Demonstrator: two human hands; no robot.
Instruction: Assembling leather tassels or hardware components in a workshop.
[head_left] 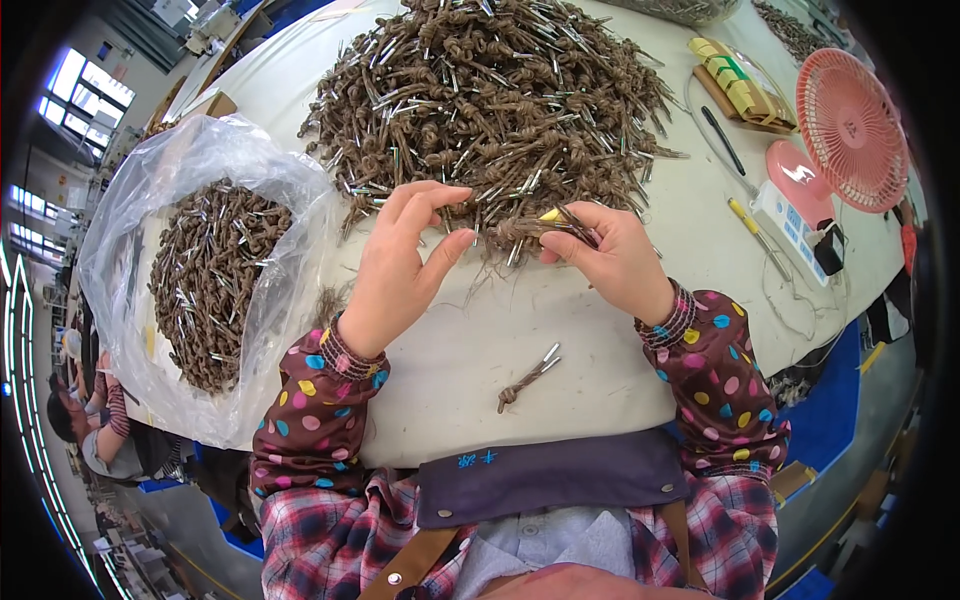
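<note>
My right hand (625,255) is closed around a brown knotted cord (518,232) with frayed, hairy fibres at its end. A small yellow piece (551,214) shows beside the fingers of that hand; its kind I cannot make out. To the left, my left hand (398,255) has its thumb and fingers apart, with nothing between them. Behind both hands rises a large heap of brown knotted cords (480,110) with shiny metal tips. One single knotted cord (528,380) with metal tips lies on the white table (450,370) in front of me.
A clear plastic bag (290,190) holding more knotted cords (215,290) stands at the left. At the right are a pink fan (850,130), a white power strip (795,230), a black pen (723,140), a yellow-handled tool (745,217) and a yellow-brown bundle (740,85).
</note>
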